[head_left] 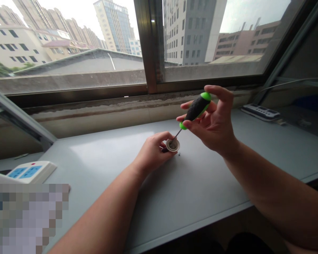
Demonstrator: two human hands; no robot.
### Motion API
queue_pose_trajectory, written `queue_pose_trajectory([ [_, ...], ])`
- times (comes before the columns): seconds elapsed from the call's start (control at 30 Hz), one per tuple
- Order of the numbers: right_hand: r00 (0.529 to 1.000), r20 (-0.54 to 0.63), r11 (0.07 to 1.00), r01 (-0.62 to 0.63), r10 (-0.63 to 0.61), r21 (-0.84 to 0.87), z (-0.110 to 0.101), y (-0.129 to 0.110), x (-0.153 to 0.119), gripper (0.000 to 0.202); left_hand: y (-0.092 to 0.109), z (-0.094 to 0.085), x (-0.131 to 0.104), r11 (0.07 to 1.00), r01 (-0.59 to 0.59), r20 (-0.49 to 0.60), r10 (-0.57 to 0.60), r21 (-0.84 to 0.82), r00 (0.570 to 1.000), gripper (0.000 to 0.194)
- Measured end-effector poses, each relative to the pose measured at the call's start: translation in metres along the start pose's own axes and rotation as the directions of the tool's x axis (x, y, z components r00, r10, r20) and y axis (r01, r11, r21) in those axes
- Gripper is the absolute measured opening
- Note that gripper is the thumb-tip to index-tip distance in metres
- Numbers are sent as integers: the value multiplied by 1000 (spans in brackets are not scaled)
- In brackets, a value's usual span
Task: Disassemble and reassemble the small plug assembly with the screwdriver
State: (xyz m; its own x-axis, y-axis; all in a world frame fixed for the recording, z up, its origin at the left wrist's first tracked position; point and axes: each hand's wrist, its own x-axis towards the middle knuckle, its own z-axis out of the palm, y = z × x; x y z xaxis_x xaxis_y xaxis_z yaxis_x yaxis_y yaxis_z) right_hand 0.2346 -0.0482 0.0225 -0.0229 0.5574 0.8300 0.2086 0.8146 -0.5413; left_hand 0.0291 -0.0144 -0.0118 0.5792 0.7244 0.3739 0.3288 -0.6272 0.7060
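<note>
My left hand (157,151) is closed around a small round cup-like part (172,145), pale at the rim, with its opening turned up towards me. A screwdriver (197,108) with a black and green handle is tilted in my right hand (214,121). The thumb and fingers hold the handle near its lower end, and the index finger rests on the green end cap. The metal shaft runs down to the left into the opening of the round part; its tip is hard to make out inside. A tiny screw-like piece (179,153) lies on the table just right of the part.
The light grey table (196,187) stands below a window with a dark frame (149,53). A white power strip (39,171) with blue sockets is at the left, and a grey-white device (260,112) lies at the back right. The lower left corner is pixelated.
</note>
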Motion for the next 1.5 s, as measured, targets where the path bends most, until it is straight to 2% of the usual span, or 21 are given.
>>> queue_pose_trajectory([
  [0.13, 990, -25, 989, 141, -142, -40, 11, -3, -6, 72, 3, 1, 0, 999, -49, 34, 48, 9, 998, 16],
  [0.2, 984, -35, 983, 173, -175, -54, 12, -5, -7, 67, 3, 1, 0, 998, -55, 41, 55, 0, 998, 17],
  [0.33, 985, -34, 985, 172, -172, 6, 7, -16, -4, 35, 1, 2, -1, 999, -38, 32, 38, -5, 999, 19],
  [0.4, 977, -29, 977, 212, -211, 33, 4, -21, -2, 28, 0, 2, -1, 1000, -26, 25, 26, -16, 999, 18],
  [0.5, 963, -41, 963, 263, -266, -66, 1, -22, 0, 30, 1, 2, -1, 999, -16, 16, 16, -33, 1000, 19],
  [0.6, 949, -103, 941, 274, -298, -197, -1, -21, 0, 37, 1, 1, -1, 999, -12, 20, 13, -42, 1000, 19],
  [0.7, 951, -107, 953, 277, -291, -126, -1, -24, 2, 31, 0, 1, -1, 999, -3, 23, 4, -47, 1000, 18],
  [0.77, 961, -52, 962, 270, -272, -38, -2, -27, 3, 21, 0, 2, -1, 999, 0, 25, 1, -47, 1000, 18],
  [0.83, 956, -12, 956, 293, -293, -22, -3, -29, 4, 23, 0, 1, -1, 999, -7, 25, 8, -44, 1000, 19],
  [0.97, 910, -55, 882, 382, -411, -276, -5, -27, 2, 34, 0, 1, 0, 999, -34, 19, 35, -30, 999, 25],
  [1.07, 893, -65, 831, 385, -445, -402, -7, -27, -1, 29, -1, 0, 0, 999, -35, 14, 35, -19, 999, 24],
  [1.2, 943, 37, 917, 331, -331, -223, -9, -31, 0, 28, -3, 0, -1, 999, -37, 6, 37, -14, 999, 24],
  [1.27, 939, 82, 922, 345, -335, -177, -9, -33, 1, 35, -3, 0, -1, 999, -39, 6, 39, -11, 999, 26],
  [1.33, 927, 51, 889, 370, -370, -268, -8, -33, 1, 35, -2, 0, -1, 999, -37, 11, 37, -9, 999, 24],
  [1.43, 916, -72, 835, 326, -395, -443, -7, -29, -3, 32, 0, 1, 0, 999, -49, 13, 50, -12, 999, 19],
  [1.5, 908, -107, 841, 324, -405, -434, -7, -26, -5, 30, 1, 1, 0, 998, -54, 12, 54, -14, 998, 19],
])
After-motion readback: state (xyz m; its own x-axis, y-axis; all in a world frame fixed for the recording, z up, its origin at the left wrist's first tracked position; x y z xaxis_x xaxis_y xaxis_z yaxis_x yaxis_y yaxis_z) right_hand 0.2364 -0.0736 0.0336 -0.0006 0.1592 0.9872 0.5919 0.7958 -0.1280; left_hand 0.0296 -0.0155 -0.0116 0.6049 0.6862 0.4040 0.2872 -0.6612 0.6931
